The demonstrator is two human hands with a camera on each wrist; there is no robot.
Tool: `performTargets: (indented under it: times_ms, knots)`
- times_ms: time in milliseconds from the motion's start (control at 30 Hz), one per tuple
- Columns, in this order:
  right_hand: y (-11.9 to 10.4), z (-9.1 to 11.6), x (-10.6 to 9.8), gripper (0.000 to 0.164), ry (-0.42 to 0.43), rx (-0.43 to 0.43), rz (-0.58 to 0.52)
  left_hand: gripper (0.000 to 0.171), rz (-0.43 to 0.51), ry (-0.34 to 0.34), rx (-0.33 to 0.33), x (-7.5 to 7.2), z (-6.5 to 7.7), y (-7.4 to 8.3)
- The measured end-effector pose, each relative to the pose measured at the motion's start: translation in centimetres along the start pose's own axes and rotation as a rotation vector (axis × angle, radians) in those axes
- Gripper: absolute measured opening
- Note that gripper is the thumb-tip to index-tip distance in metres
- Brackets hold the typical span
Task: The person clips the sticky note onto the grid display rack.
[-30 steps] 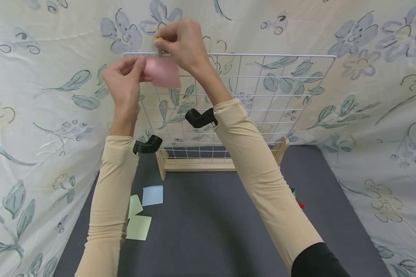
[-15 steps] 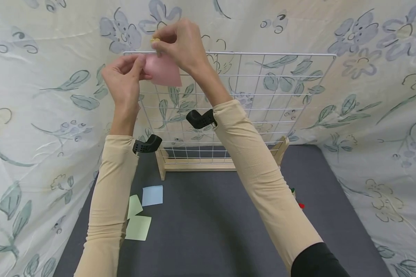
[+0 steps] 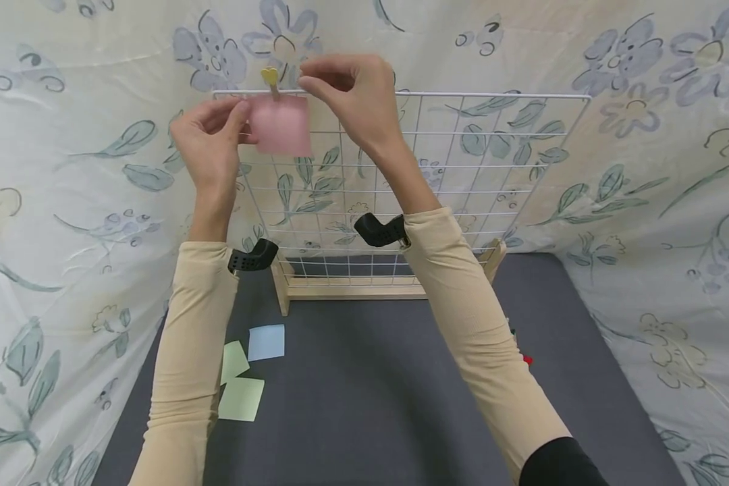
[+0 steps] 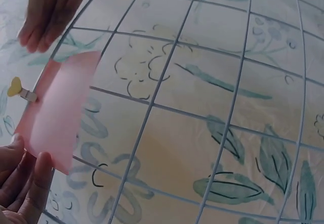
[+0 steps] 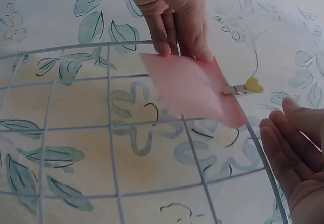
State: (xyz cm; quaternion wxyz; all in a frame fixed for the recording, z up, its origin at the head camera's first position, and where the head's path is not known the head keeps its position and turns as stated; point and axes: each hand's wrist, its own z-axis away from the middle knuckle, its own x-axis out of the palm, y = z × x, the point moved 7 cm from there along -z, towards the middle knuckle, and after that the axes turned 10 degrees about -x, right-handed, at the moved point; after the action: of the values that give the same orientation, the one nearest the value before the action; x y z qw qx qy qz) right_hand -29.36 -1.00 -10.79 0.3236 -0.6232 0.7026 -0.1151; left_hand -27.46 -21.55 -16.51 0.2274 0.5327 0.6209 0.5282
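Observation:
A pink sticky note [image 3: 281, 128] hangs at the left end of the top wire of a white wire grid [image 3: 462, 94]. A small clothespin with a yellow heart [image 3: 270, 77] clamps the note's upper edge to that wire, as the left wrist view also shows. My left hand [image 3: 211, 138] pinches the note's left edge between thumb and fingers. To the right of the clothespin, apart from it, my right hand [image 3: 361, 94] is raised with thumb and fingers extended and nothing between them. In the right wrist view the heart [image 5: 254, 85] sticks out past the wire.
The grid stands on a wooden base [image 3: 352, 293] on a dark grey table. A blue note [image 3: 266, 342] and two pale green notes [image 3: 241, 399] lie at the left. A small red item [image 3: 527, 360] shows beside my right sleeve. Floral cloth hangs behind and at both sides.
My right hand has let go of the clothespin and moved right, leaving the yellow heart in full view. My left hand still holds the pink note, slightly further left.

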Motion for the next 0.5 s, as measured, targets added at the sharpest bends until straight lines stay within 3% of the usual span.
performTargets:
  times_ms: [300, 500]
  knots:
    - [2.3, 3.7, -1.1, 0.018, -0.033, 0.014, 0.029, 0.009, -0.011, -0.023, -0.009, -0.9, -0.1, -1.7]
    - [4.6, 6.5, -1.8, 0.017, -0.032, 0.054, 0.029, 0.013, -0.071, -0.069, 0.008, -1.5, 1.2, -3.4]
